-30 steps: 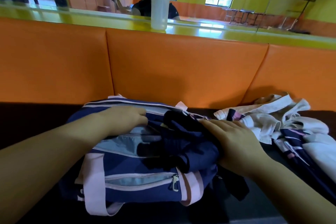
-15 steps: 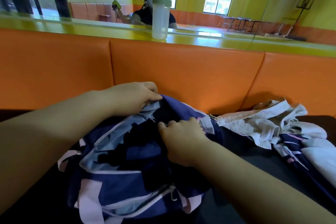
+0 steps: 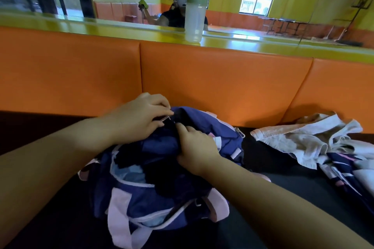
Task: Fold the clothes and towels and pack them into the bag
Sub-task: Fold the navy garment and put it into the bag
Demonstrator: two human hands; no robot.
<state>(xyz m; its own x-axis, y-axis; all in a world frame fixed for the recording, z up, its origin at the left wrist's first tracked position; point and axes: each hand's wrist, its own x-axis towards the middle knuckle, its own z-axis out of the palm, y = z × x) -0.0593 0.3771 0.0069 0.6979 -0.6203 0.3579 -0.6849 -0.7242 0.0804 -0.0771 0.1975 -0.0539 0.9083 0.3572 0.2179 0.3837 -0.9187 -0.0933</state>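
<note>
A navy blue bag (image 3: pixel 141 204) with pale pink straps and light blue lining sits on the dark seat in front of me, its top open. Dark navy clothing (image 3: pixel 162 147) fills the opening. My left hand (image 3: pixel 139 119) pinches the far rim of the bag at the zip edge. My right hand (image 3: pixel 194 147) presses down into the dark clothing inside the bag, fingers curled on the fabric. A crumpled white garment (image 3: pixel 307 137) and a navy-and-pink piece (image 3: pixel 340 163) lie loose on the seat to the right.
An orange padded backrest (image 3: pixel 212 79) rises right behind the bag. On the yellow ledge above it stands a translucent bottle (image 3: pixel 195 20) with a green lid, before a mirror. The dark seat (image 3: pixel 283 178) runs left and right.
The bag has been tilted up toward me and its opening pulled wider. My right hand moved from the bag's right side into the middle. My left hand rose with the far rim.
</note>
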